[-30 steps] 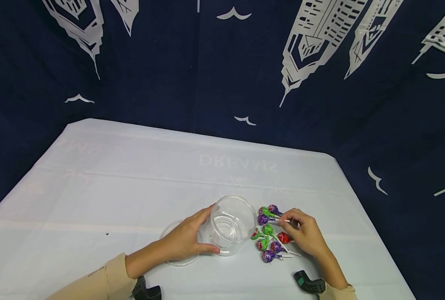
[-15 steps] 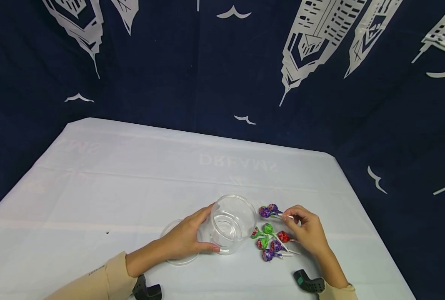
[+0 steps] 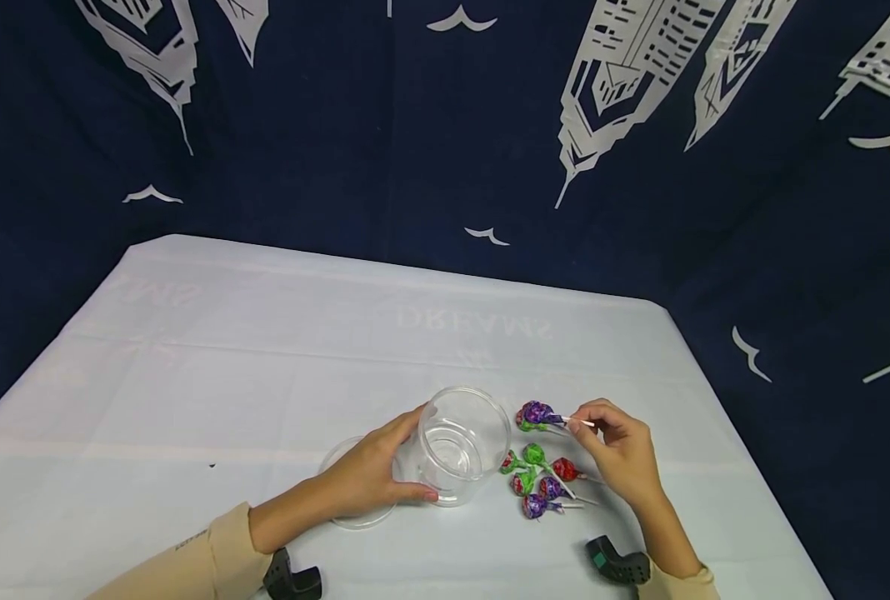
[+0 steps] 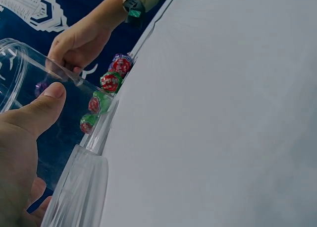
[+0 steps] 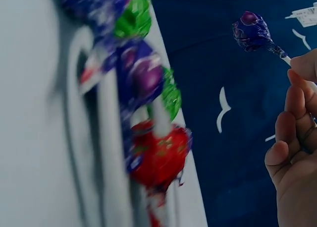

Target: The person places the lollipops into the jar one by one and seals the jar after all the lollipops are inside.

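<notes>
My right hand (image 3: 623, 450) pinches the white stick of a purple-wrapped lollipop (image 5: 251, 32), its head raised over the others in the right wrist view. My left hand (image 3: 373, 471) grips a clear plastic jar (image 3: 466, 442) from its left side, thumb toward the front; the jar stands on the white table with its mouth up and nothing inside. Below the right hand lies a loose group of lollipops, among them a red one (image 3: 565, 469), a green one (image 3: 533, 453) and a purple one (image 3: 534, 506). Another green lollipop (image 3: 526, 425) lies partly hidden under the held one.
A round clear lid (image 3: 362, 522) lies flat on the white table (image 3: 227, 400), partly under the left forearm. A small dark speck (image 3: 212, 465) is at the left. Behind the table hangs a navy cloth (image 3: 325, 150) printed with buildings.
My right hand has lifted the purple lollipop by its stick, up and slightly back from the pile. The left hand and the jar have stayed in place.
</notes>
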Tool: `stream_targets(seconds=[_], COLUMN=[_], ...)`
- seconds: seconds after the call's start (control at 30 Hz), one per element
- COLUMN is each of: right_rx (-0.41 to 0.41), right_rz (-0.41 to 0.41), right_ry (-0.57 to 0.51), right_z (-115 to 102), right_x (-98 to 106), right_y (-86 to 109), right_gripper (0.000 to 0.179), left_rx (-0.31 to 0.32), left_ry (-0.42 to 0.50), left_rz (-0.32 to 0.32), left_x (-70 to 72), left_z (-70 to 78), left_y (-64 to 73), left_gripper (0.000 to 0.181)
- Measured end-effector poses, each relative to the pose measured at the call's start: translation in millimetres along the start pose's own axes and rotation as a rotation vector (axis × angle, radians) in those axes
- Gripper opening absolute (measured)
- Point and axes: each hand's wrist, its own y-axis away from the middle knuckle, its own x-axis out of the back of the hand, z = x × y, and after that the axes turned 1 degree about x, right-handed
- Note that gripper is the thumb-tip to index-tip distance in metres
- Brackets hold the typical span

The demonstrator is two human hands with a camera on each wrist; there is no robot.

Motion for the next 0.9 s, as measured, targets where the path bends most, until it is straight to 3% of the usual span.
stream_targets(seconds=[0.2,0.6,0.9], right_rx=[0.03,0.031,0.115], right_rz=[0.0,0.025,0.033], right_ry=[-0.092,-0.142,-0.261], right_z=[-7,-24,-33], right_x=[-1,-6,-12], right_y=[-8.2,-17.7,-24.9], right_gripper=[0.002,0.022,0.004], left_rx=[0.002,-0.013,-0.01], left_ry=[0.005,0.0,0.0], left_rz=[0.002,0.001,-0.001], left_x=[0.6,0.4,0.2], left_z=[0.3,0.6,-0.3], left_y=[0.0,-0.3,-0.3], left_gripper=[0.104,0.103,0.103])
